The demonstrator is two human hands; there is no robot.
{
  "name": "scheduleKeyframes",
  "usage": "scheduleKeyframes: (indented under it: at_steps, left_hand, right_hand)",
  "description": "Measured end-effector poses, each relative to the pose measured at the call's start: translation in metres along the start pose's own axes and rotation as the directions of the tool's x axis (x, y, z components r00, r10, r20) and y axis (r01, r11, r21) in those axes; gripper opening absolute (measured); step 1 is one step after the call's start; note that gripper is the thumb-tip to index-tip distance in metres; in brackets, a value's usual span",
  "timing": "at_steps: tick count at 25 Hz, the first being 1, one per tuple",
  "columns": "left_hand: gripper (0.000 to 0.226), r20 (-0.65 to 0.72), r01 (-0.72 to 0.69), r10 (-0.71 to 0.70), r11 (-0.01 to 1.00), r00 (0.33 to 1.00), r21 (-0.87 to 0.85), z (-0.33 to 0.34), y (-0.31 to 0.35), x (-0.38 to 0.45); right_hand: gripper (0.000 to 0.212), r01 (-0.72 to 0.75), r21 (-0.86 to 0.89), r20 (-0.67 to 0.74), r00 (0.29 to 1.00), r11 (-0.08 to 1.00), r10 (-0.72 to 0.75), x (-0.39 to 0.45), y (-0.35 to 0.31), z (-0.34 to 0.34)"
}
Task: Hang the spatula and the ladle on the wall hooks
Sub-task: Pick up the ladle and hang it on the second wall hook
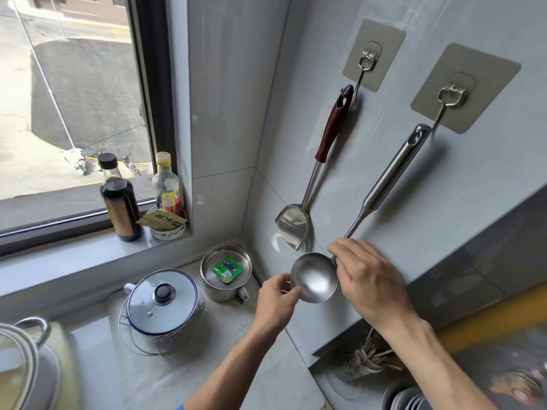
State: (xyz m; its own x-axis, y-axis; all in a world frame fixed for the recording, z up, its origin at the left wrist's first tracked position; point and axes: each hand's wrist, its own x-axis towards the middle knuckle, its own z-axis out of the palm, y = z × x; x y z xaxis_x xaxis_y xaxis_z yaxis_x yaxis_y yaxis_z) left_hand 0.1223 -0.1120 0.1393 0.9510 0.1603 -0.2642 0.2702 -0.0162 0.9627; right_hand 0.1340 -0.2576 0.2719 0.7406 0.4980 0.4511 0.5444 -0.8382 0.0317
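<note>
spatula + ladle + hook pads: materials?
Spatula: blade and shaft look like polished steel, mirror glare; handle dark red-brown and glossy, wood or plastic, can't tell. Ladle: all bright metal, likely stainless, brushed tubular handle, shiny bowl. Hook pads: translucent adhesive plastic squares with metal hooks.

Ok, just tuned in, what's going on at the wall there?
A person is hanging utensils on two adhesive wall hooks. The spatula already hangs from the left hook, untouched. The ladle has its handle hole on the right hook, and both hands are on it: the left hand at the bowl's rim, the right hand around the lower handle.
</note>
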Motion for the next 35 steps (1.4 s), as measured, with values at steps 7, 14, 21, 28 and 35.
scheduleKeyframes:
  at_steps: [7, 14, 21, 28, 35]
  left_hand:
    - [0.015, 0.062, 0.131, -0.12, 0.964, 0.991, -0.233, 0.005, -0.006, -0.01]
    - [0.033, 0.082, 0.159, -0.14, 0.934, 0.987, -0.319, 0.005, -0.003, -0.01]
    - [0.052, 0.167, 0.008, 0.028, 0.978, 0.986, -0.21, -0.009, -0.003, -0.018]
    - [0.05, 0.106, -0.074, 0.105, 0.962, 0.989, -0.264, -0.024, 0.001, -0.033]
    - [0.023, -0.064, -0.226, 0.218, 0.957, 0.974, -0.179, -0.046, 0.019, -0.053]
  right_hand:
    - [0.029, -0.008, -0.008, 0.002, 1.0, 1.0, 0.009, -0.001, -0.001, -0.002]
    - [0.025, -0.012, 0.065, -0.078, 0.997, 0.998, 0.017, -0.001, -0.006, -0.004]
    - [0.016, -0.397, 0.667, -0.143, 0.763, 0.631, 0.63, 0.028, -0.017, -0.03]
    - [0.009, -0.284, 0.782, -0.1, 0.821, 0.555, 0.562, 0.04, -0.032, -0.042]
    - [0.016, -0.241, 0.868, -0.065, 0.812, 0.434, 0.581, 0.036, -0.052, -0.058]
